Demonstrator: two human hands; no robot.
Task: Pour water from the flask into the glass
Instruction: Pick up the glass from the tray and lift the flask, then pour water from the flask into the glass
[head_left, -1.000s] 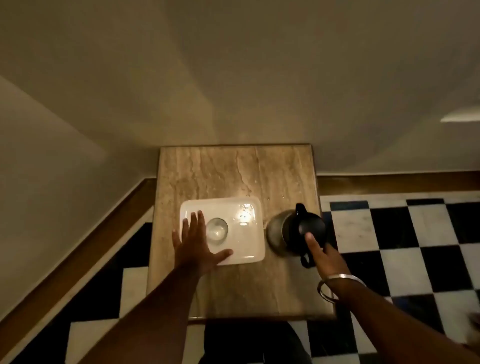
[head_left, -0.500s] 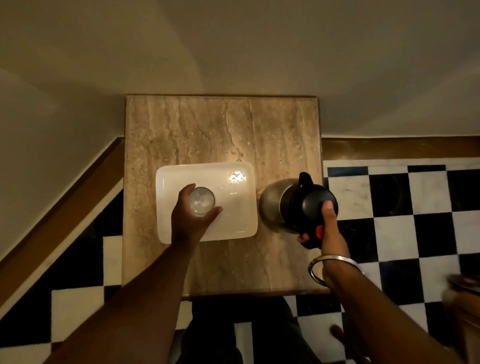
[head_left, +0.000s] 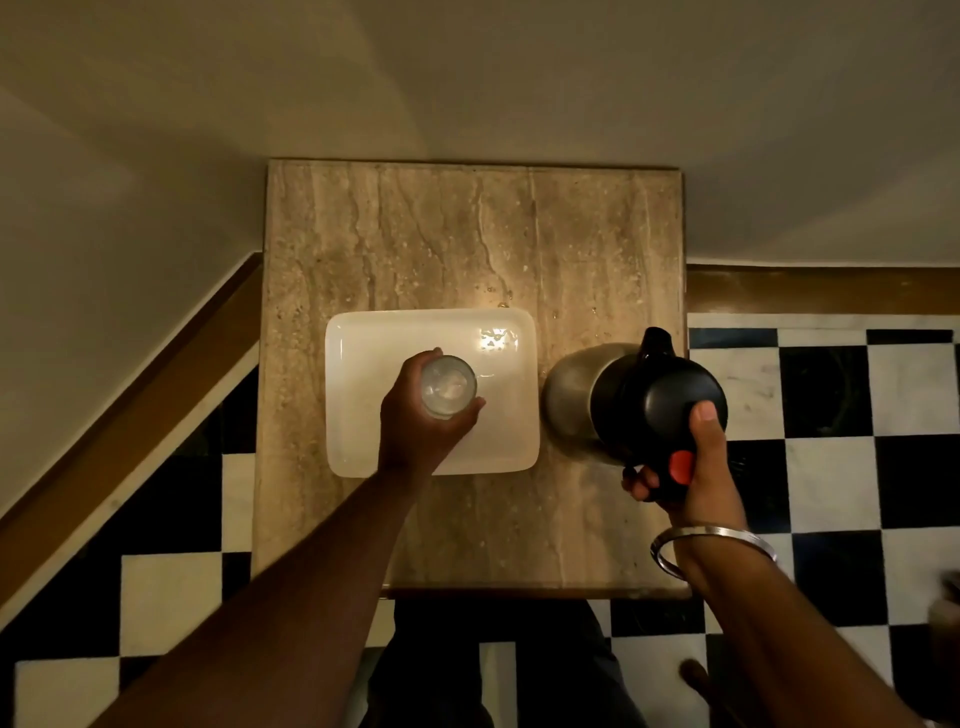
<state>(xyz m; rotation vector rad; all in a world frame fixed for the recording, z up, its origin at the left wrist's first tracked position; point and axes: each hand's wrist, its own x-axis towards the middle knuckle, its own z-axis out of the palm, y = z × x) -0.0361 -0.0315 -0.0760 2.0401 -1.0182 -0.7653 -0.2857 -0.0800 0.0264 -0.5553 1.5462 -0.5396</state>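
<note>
A clear glass (head_left: 448, 386) stands upright over the white tray (head_left: 363, 364), seen from straight above. My left hand (head_left: 415, 426) wraps around its side from the near-left. To the right, a steel flask (head_left: 571, 395) with a black lid (head_left: 670, 400) and spout stands at the table's right edge. My right hand (head_left: 696, 467) grips its black handle, with the thumb resting on the lid just above a red button (head_left: 680, 466). The flask's spout points away from me, not toward the glass.
The small stone-topped table (head_left: 467, 234) sits in a wall corner. A few water drops lie on it behind the tray. Black-and-white checkered floor (head_left: 857, 415) lies to the right and left. A metal bangle (head_left: 711, 543) circles my right wrist.
My left hand went from flat on the tray to closed around the glass. My right hand took hold of the flask's handle. The camera moved closer over the table.
</note>
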